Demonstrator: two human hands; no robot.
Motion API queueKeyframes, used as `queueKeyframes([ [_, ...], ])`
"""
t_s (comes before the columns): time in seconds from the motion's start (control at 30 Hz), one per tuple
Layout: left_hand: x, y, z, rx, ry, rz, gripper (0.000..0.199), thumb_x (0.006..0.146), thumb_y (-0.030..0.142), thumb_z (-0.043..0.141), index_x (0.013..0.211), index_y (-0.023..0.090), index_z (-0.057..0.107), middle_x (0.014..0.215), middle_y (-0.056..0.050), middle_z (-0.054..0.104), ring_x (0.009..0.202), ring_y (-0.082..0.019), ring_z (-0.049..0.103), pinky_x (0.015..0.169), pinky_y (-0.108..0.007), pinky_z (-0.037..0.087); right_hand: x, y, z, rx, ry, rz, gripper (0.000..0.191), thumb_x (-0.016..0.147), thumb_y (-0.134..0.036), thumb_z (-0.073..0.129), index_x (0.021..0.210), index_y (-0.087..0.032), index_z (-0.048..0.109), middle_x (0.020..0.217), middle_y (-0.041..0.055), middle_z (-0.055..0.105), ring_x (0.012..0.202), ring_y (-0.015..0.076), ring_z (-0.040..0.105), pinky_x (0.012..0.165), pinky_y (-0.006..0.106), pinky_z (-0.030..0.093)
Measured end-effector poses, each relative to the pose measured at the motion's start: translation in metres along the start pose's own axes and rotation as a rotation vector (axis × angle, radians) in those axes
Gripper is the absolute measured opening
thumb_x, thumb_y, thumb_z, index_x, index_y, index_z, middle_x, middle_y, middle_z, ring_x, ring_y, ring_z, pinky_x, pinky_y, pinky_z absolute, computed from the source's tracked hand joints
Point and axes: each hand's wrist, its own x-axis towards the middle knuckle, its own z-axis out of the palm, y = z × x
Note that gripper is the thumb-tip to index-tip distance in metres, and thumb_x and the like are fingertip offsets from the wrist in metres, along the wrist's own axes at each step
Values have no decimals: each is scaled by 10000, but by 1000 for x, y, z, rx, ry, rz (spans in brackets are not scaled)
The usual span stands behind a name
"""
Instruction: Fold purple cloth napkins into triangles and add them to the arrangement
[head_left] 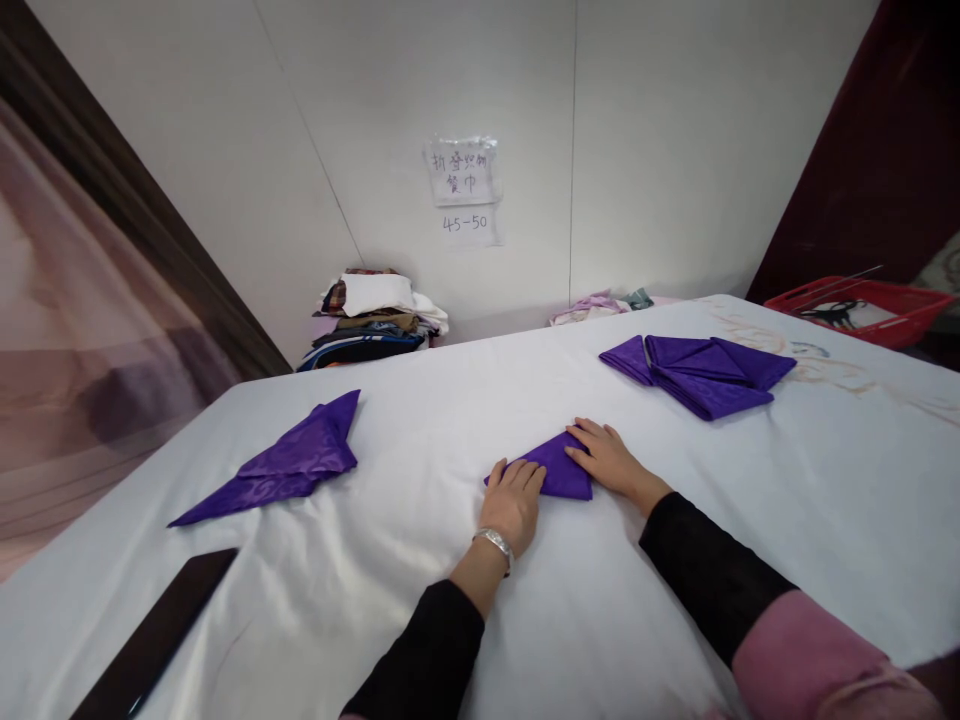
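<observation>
A purple cloth napkin (559,468), folded into a small compact shape, lies on the white-covered table in front of me. My left hand (515,500), with a silver bracelet at the wrist, rests flat on its left end, fingers stretched out. Over the napkin's right end lies my right hand (602,455), its fingers also extended and pressing down. Both hands cover part of the cloth's edges. To the left sits a loosely folded purple napkin (300,455) with pointed ends. Several neatly folded purple napkins (709,370) lie close together at the back right.
A dark flat object (161,630) lies at the table's near left. Behind the table are a pile of folded clothes (375,315) and some pink cloth (592,308). A red basket (892,315) stands at the far right. A handwritten paper sign (463,190) hangs on the wall.
</observation>
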Motion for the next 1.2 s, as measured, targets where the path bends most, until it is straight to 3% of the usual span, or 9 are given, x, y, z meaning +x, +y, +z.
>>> queueKeyframes([
  [0.1, 5, 1, 3, -50, 25, -12, 448, 789, 64, 423, 1206, 200, 516, 1244, -73, 561, 1185, -233, 444, 1062, -481, 239, 0, 0, 1, 59, 18, 11, 505, 890, -472, 332, 1299, -201, 455, 1418, 111, 356, 1317, 233, 262, 1058, 474, 135],
  [0.3, 17, 5, -10, -445, 66, -231, 301, 760, 99, 485, 998, 208, 633, 1056, -64, 653, 1027, -215, 544, 991, -416, 340, -1, 0, -2, 236, 48, 20, 469, 891, -481, 338, 1224, -219, 539, 1397, 92, 396, 1323, 252, 251, 1057, 498, 111],
  [0.4, 23, 3, -23, -535, 91, -364, 233, 795, 201, 474, 963, 196, 636, 916, -61, 673, 881, -214, 587, 848, -395, 434, -7, -7, -13, 445, 74, 24, 510, 902, -522, 270, 1119, -222, 620, 1288, 74, 524, 1274, 258, 338, 1034, 456, 222],
  [0.5, 24, -5, -36, -706, 49, -486, 216, 805, 307, 478, 859, 173, 639, 717, -29, 663, 672, -171, 603, 660, -321, 484, -16, -19, -28, 715, 37, 17, 602, 886, -581, 253, 1030, -163, 661, 1010, 88, 667, 1037, 263, 548, 885, 385, 404],
  [0.57, 21, -13, -41, -840, -10, -545, 225, 790, 336, 507, 829, 154, 633, 668, -22, 660, 602, -153, 606, 585, -285, 487, -22, -26, -37, 927, -26, 15, 558, 845, -597, 369, 1004, -152, 667, 898, 75, 681, 910, 247, 595, 802, 351, 448],
  [0.67, 11, -22, -41, -1007, -92, -635, 247, 755, 352, 565, 842, 131, 632, 664, -40, 676, 582, -158, 625, 565, -286, 501, -26, -32, -42, 1079, -152, 21, 478, 769, -524, 567, 1111, -194, 616, 938, 51, 667, 860, 212, 607, 753, 320, 469],
  [0.8, -1, -31, -28, -1134, -152, -748, 279, 684, 373, 654, 789, 115, 643, 647, -59, 681, 578, -168, 635, 578, -301, 514, -28, -30, -37, 1023, -301, 42, 585, 736, -455, 637, 1257, -225, 502, 947, 43, 656, 826, 180, 612, 738, 310, 478],
  [0.9, -3, -34, -19, -1170, -163, -790, 286, 646, 376, 695, 768, 121, 652, 638, -50, 679, 569, -166, 630, 576, -296, 511, -27, -25, -27, 934, -314, 24, 598, 754, -432, 621, 1299, -250, 457, 1081, 62, 628, 936, 192, 600, 821, 322, 462],
  [1.2, -18, -55, -24, -1106, -19, -778, 372, 645, 352, 712, 955, 166, 625, 774, -26, 680, 621, -125, 606, 556, -242, 483, -18, -8, -3, 427, -78, -14, 500, 732, -277, 595, 1226, -219, 547, 1140, 84, 615, 1006, 241, 577, 883, 356, 430],
])
